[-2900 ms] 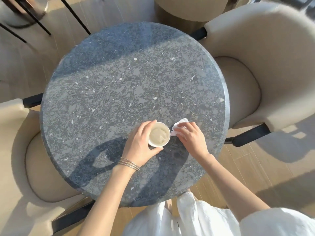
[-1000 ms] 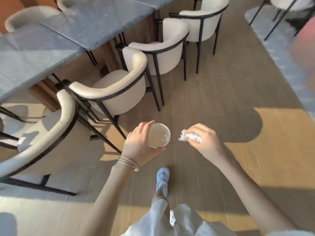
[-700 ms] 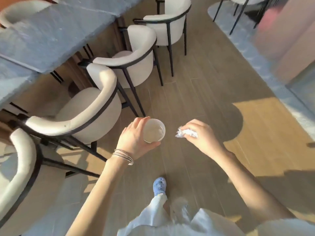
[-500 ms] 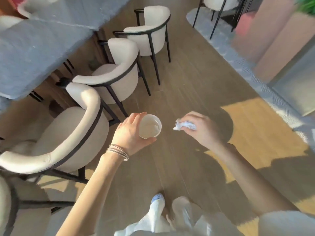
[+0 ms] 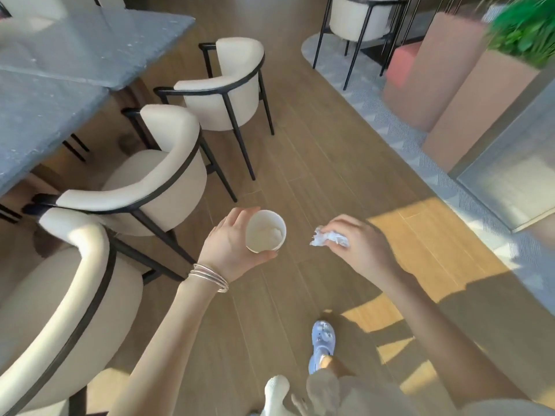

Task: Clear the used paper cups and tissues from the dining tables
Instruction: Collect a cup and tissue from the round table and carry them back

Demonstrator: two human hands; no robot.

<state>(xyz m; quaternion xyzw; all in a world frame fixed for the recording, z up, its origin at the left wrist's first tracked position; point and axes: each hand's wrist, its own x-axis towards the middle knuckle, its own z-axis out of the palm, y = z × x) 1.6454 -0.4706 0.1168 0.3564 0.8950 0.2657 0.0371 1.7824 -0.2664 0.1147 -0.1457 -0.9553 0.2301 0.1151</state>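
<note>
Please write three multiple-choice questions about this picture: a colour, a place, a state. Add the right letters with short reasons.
1. What colour is the padding of the chairs? A. red B. cream C. green
2. Where is the paper cup? A. on a chair seat B. in the left hand, above the floor C. in a bin
3. How is the tissue? A. folded flat B. inside the cup C. crumpled, pinched by the right hand

1 B: seats and backs are cream. 2 B: the fingers curl round it. 3 C: it sticks out creased from that hand.
</note>
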